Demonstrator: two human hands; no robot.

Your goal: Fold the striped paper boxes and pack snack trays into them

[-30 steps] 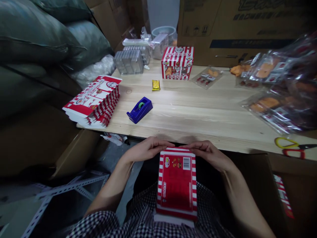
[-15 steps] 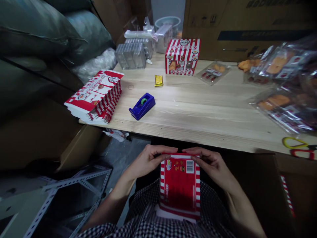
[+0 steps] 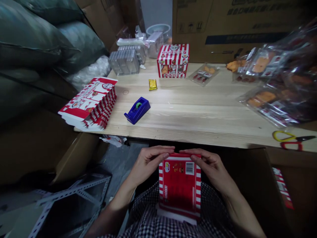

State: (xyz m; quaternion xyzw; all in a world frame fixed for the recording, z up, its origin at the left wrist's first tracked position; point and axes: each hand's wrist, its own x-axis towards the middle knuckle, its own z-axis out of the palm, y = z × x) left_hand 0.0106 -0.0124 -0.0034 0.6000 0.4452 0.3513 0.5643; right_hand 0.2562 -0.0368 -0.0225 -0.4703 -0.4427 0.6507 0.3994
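Observation:
A red and white striped carton (image 3: pixel 180 188) stands on my lap, below the near edge of the wooden table (image 3: pixel 198 115). My left hand (image 3: pixel 148 162) grips its top left corner with curled fingers. My right hand (image 3: pixel 210 165) grips the top right corner the same way. The fingertips of both hands almost meet over the carton's top flap. A barcode shows near the carton's top.
A stack of flat striped cartons (image 3: pixel 89 104) lies at the table's left end, a blue tape dispenser (image 3: pixel 137 110) beside it. A finished striped box (image 3: pixel 172 61), a gold packet (image 3: pixel 152 84), clear trays (image 3: pixel 123 61), bagged snacks (image 3: pixel 274 86) and scissors (image 3: pixel 289 138) lie around.
The carton has been drawn a little closer to my body and my fingers have curled further over its top edge. The view has shifted slightly.

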